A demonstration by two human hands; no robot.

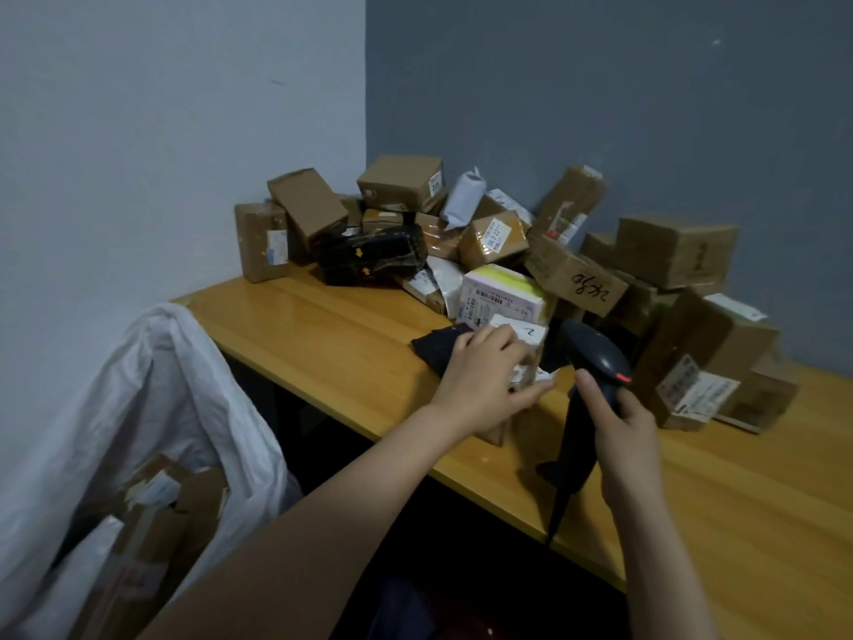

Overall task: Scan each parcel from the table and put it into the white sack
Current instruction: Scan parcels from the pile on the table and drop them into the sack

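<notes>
- Head view: our left hand curls round a small labelled parcel on the counter, near its front edge.
- Our right hand grips the black scanner above the counter, just beside that parcel.
- The white sack stands open at the counter's left end with boxes inside.
- A pile of parcels fills the counter's back.

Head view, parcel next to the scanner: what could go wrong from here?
1. The left hand covers much of the parcel, so the scanner gripped by the right hand may miss the barcode.
2. The parcel sits near the front edge of the table and might drop to the floor instead of into the white sack.
3. The loosely stacked boxes behind could topple if knocked.
</notes>
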